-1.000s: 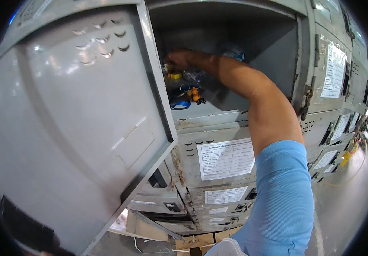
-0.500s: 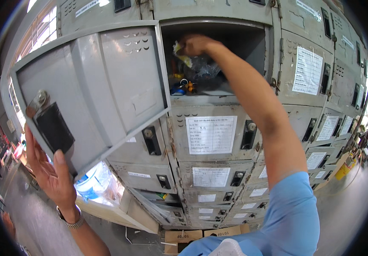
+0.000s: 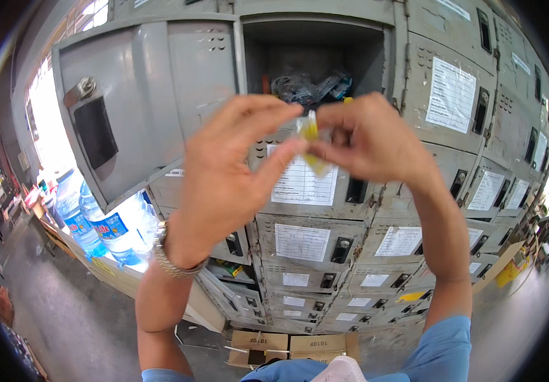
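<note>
In front of the open locker, my right hand (image 3: 376, 137) pinches a small yellow-and-clear plastic packet (image 3: 314, 153), blurred by motion. My left hand (image 3: 230, 172), with a metal watch on its wrist, is raised beside the packet. Its thumb and fingers are apart, with the thumb tip at the packet's edge; whether they touch is unclear. The grey locker door (image 3: 141, 83) is swung out to the left. Inside the locker compartment (image 3: 370, 60) lie crumpled clear plastic (image 3: 297, 88) and a bluish item, partly hidden behind my hands.
Closed grey lockers with paper labels (image 3: 451, 95) surround the open compartment. Large water bottles (image 3: 110, 223) stand at the left, below the door. A lower locker door hangs ajar near my left forearm. Cardboard boxes (image 3: 322, 346) sit on the floor at the lockers' foot.
My right hand has come out of the locker with the packet. My left hand has left the door and moved right, up to the packet. The view has shifted slightly.
</note>
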The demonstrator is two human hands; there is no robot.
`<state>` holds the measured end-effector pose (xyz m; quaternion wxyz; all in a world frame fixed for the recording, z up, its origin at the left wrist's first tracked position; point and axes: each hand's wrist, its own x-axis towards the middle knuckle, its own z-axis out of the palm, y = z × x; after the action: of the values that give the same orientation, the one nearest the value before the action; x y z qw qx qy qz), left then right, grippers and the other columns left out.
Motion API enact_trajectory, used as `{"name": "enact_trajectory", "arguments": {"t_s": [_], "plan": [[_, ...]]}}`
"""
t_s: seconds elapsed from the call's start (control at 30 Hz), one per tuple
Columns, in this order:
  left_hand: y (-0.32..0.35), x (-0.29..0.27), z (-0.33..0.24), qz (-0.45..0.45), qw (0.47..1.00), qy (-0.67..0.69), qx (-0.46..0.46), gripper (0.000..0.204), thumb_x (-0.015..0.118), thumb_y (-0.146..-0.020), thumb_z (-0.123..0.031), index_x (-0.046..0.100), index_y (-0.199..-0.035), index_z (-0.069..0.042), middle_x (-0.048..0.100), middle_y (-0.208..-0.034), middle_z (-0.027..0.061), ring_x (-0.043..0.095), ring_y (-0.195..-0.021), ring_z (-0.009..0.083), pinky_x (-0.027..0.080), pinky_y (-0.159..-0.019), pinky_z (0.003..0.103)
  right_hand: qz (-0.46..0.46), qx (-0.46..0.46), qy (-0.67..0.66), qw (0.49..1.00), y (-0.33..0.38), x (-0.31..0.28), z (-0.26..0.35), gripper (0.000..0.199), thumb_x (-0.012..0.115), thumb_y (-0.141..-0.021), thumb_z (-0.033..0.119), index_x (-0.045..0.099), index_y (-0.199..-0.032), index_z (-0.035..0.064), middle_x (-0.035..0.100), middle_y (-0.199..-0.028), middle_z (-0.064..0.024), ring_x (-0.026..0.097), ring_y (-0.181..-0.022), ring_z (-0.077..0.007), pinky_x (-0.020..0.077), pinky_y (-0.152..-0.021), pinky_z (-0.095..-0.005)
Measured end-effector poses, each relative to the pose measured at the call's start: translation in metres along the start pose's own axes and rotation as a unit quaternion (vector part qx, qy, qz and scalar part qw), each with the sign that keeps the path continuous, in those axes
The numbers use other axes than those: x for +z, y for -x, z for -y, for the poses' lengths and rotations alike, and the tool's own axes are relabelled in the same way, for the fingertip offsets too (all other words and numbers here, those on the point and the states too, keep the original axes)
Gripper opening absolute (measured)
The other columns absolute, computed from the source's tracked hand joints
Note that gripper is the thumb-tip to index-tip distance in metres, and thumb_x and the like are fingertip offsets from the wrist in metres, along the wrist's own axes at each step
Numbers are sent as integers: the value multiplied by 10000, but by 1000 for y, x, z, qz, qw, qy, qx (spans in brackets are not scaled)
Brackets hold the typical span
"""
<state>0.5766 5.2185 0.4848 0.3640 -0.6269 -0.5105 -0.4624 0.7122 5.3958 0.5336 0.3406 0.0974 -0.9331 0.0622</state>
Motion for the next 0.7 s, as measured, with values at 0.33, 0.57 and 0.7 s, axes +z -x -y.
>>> {"name": "enact_trajectory", "arguments": {"t_s": [0.33, 0.57, 0.7], "plan": [[49, 65, -13, 63, 994, 50, -70, 177, 789, -872, -27, 797, -1048, -16, 737, -1103, 119, 721, -1002, 201, 561, -866, 306, 88, 128, -69, 985, 79, 35, -8, 252, 772, -881, 283, 767, -897, 31, 669, -646, -176, 670, -614, -379, 512, -612, -460], [54, 58, -6, 64, 957, 224, -171, 91, 747, -914, -21, 773, -1001, -20, 659, -1301, 165, 699, -1106, 249, 540, -949, 336, 131, 124, -135, 974, 76, 59, -11, 290, 806, -861, 305, 777, -903, 20, 645, -605, -151, 652, -564, -329, 489, -584, -441], [43, 48, 9, -76, 900, 395, -169, 97, 660, -967, 9, 702, -1054, 4, 616, -1372, 213, 698, -1113, 262, 549, -945, 363, 135, 109, -173, 970, 68, 72, -15, 285, 821, -860, 309, 787, -905, 30, 635, -599, -124, 593, -510, -252, 461, -551, -388]]}}
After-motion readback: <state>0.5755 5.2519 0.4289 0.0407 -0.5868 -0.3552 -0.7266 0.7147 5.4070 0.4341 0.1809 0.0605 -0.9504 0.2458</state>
